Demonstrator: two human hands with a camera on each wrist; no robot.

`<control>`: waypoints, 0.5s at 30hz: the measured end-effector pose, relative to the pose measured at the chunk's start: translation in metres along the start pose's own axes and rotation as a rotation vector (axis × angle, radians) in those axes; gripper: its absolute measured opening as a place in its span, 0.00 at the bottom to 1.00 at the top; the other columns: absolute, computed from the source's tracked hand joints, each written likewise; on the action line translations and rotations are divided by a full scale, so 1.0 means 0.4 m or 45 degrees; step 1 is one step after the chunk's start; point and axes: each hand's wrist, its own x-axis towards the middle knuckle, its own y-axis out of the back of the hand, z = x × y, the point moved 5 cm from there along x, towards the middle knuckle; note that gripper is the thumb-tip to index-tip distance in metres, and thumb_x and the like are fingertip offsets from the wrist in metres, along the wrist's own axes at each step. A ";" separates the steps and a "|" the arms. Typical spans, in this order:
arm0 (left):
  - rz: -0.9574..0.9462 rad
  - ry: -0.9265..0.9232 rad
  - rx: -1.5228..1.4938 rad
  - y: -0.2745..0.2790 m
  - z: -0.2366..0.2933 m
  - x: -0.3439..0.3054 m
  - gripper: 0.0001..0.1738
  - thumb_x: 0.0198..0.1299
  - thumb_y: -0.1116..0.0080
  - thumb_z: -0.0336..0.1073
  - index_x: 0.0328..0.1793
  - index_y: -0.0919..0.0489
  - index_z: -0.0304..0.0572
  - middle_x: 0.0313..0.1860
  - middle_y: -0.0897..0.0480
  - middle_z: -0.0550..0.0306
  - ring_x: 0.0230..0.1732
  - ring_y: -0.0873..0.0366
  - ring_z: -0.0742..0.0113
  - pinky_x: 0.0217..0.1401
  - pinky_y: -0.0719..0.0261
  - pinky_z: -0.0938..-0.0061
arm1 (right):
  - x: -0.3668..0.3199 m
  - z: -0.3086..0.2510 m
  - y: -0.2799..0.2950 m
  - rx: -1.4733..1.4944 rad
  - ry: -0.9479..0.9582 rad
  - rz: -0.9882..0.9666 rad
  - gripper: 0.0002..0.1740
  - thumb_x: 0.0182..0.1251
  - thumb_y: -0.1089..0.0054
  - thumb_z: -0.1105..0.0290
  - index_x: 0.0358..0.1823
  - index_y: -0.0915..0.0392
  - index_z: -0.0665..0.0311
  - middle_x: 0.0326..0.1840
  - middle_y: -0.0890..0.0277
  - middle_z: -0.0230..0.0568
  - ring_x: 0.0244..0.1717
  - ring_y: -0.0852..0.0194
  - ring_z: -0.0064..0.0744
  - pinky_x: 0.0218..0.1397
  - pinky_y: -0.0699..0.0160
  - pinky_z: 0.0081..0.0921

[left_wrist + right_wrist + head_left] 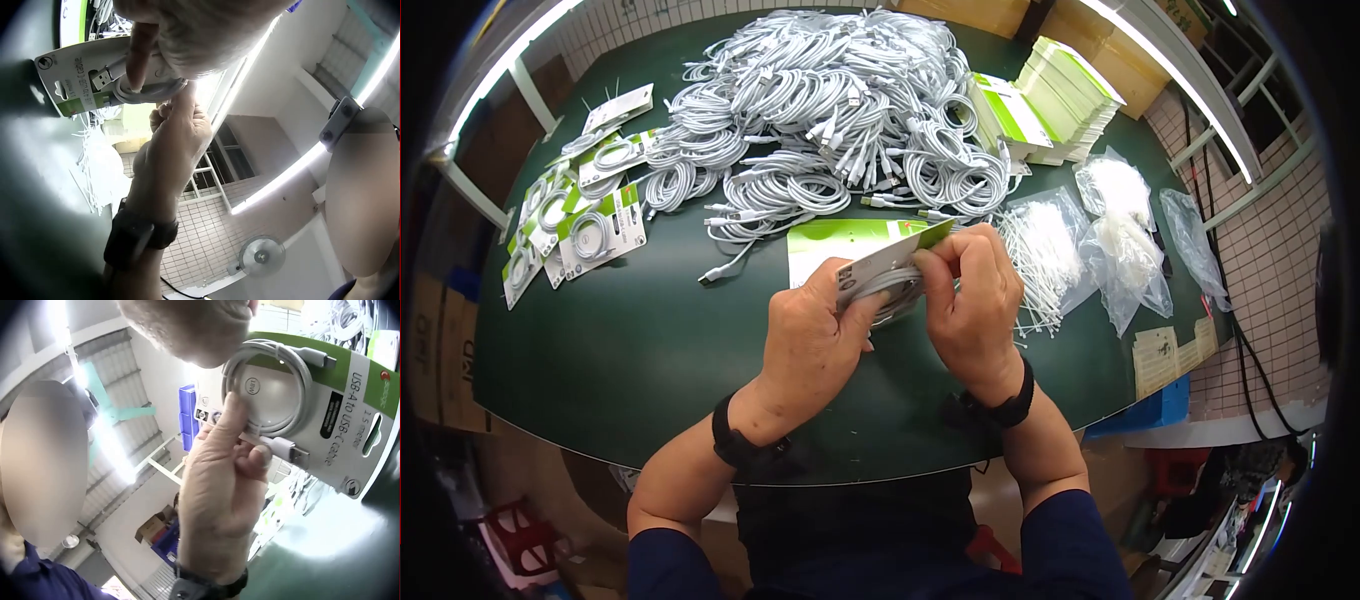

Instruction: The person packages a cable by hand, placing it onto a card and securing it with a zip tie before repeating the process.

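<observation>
A green and white card (340, 425) printed "USB-A to USB-C cable" is held up over the table, with a coiled white cable (302, 394) against its face. The left hand (815, 330) pinches the card and coil from the left side, its thumb lying on the coil in the right wrist view. At the card's upper right edge, the right hand (975, 305) pinches with thumb and curled forefinger. Behind them another green and white card (810, 240) lies flat on the table. What the right fingertips hold exactly is partly hidden.
A large heap of coiled white cables (840, 90) covers the back of the green table (630, 350). Carded cables (590, 235) lie at the left. Stacked cards (1065, 100) stand back right, near loose white ties (1045, 255) and plastic bags (1125, 250).
</observation>
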 end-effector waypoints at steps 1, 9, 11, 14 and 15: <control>0.009 0.004 -0.041 0.001 -0.005 0.003 0.08 0.73 0.34 0.27 0.54 0.18 0.33 0.34 0.11 0.51 0.27 0.12 0.68 0.28 0.16 0.72 | -0.004 0.012 -0.005 0.043 -0.100 -0.034 0.11 0.70 0.28 0.77 0.38 0.25 0.66 0.32 0.26 0.41 0.29 0.26 0.40 0.32 0.26 0.36; -0.115 0.256 -0.509 0.007 -0.021 0.022 0.14 0.75 0.38 0.25 0.63 0.19 0.28 0.45 0.10 0.51 0.33 0.13 0.73 0.27 0.13 0.78 | -0.009 0.022 -0.012 0.218 -0.225 -0.071 0.09 0.72 0.28 0.77 0.40 0.23 0.67 0.33 0.24 0.40 0.28 0.22 0.32 0.33 0.23 0.29; -0.161 0.305 -0.570 0.007 -0.025 0.025 0.15 0.75 0.39 0.25 0.64 0.20 0.27 0.47 0.10 0.50 0.34 0.13 0.72 0.28 0.13 0.79 | -0.011 0.028 -0.010 0.241 -0.238 -0.041 0.08 0.72 0.28 0.77 0.41 0.22 0.68 0.33 0.23 0.39 0.28 0.22 0.31 0.33 0.23 0.28; -0.165 0.355 -0.671 0.007 -0.046 0.031 0.16 0.75 0.40 0.26 0.65 0.21 0.25 0.51 0.11 0.48 0.36 0.12 0.71 0.27 0.12 0.79 | -0.007 0.043 -0.001 0.285 -0.247 0.003 0.08 0.71 0.28 0.77 0.43 0.20 0.68 0.33 0.21 0.38 0.28 0.21 0.29 0.34 0.22 0.26; -0.167 0.355 -0.670 0.006 -0.047 0.033 0.16 0.75 0.40 0.26 0.65 0.21 0.25 0.51 0.11 0.48 0.36 0.12 0.71 0.27 0.12 0.79 | -0.005 0.056 0.008 0.263 -0.288 0.020 0.08 0.71 0.27 0.77 0.43 0.20 0.68 0.32 0.20 0.38 0.29 0.21 0.28 0.34 0.22 0.25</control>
